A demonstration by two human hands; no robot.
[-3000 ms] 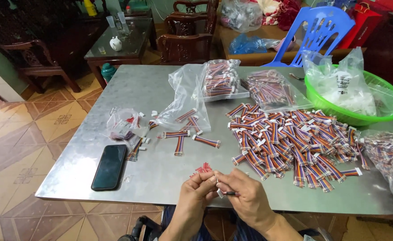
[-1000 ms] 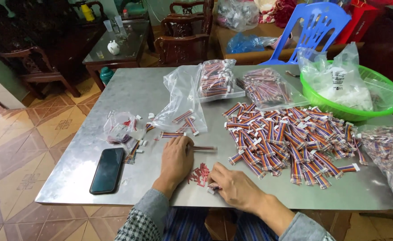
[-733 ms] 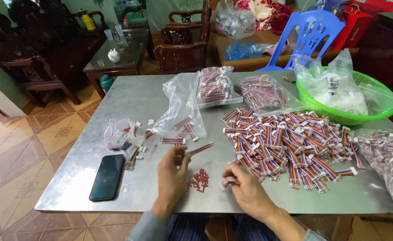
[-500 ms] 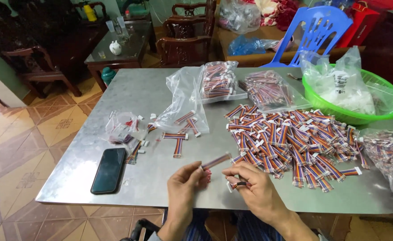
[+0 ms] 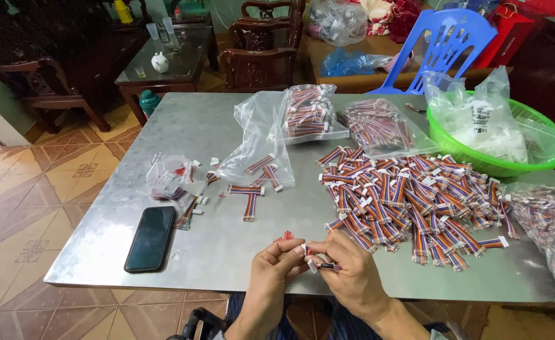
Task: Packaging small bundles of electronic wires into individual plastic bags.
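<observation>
Pinched at the near edge of the table (image 5: 214, 126): one short cable (image 5: 318, 264), white plug at the end, clamped between the fingertips of the left hand (image 5: 276, 264) and the right hand (image 5: 353, 277), both closed on it.

Likely slips: the small, smooth plug popping out of the pinch and dropping over the table edge just below. Thin wires bending or pulling loose from the plug under too hard a tug. Easy to nudge the small red bits (image 5: 288, 235) lying just beyond the fingers, or to mix the cable back into the pile (image 5: 410, 201) near the right hand.

Dull brushed metal on the table, slippery-looking. Flat striped cables, soft and bendable, with hard white ends. Crinkly clear bags (image 5: 258, 135); glossy black phone (image 5: 151, 238); round green plastic basin (image 5: 542, 126).
</observation>
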